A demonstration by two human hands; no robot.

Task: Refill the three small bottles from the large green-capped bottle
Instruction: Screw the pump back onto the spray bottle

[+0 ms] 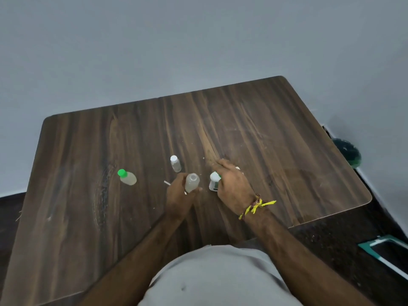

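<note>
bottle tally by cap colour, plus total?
Green cap: 1, the green-capped bottle
White cap: 2, the far bottle and the labelled bottle under the right hand
No cap: 1, the open bottle in the left hand
Total: 4

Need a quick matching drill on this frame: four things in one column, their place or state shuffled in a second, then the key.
Things:
1. green-capped bottle
2. white-capped small bottle
3. uncapped small bottle
4. yellow thread band

Place or state:
A. tied round the wrist of the right hand
B. held in the left hand
C. stands alone at the left of the table, untouched
D. stands just beyond the hands, untouched

Pairs: 1-C, 2-D, 3-B, 4-A
</note>
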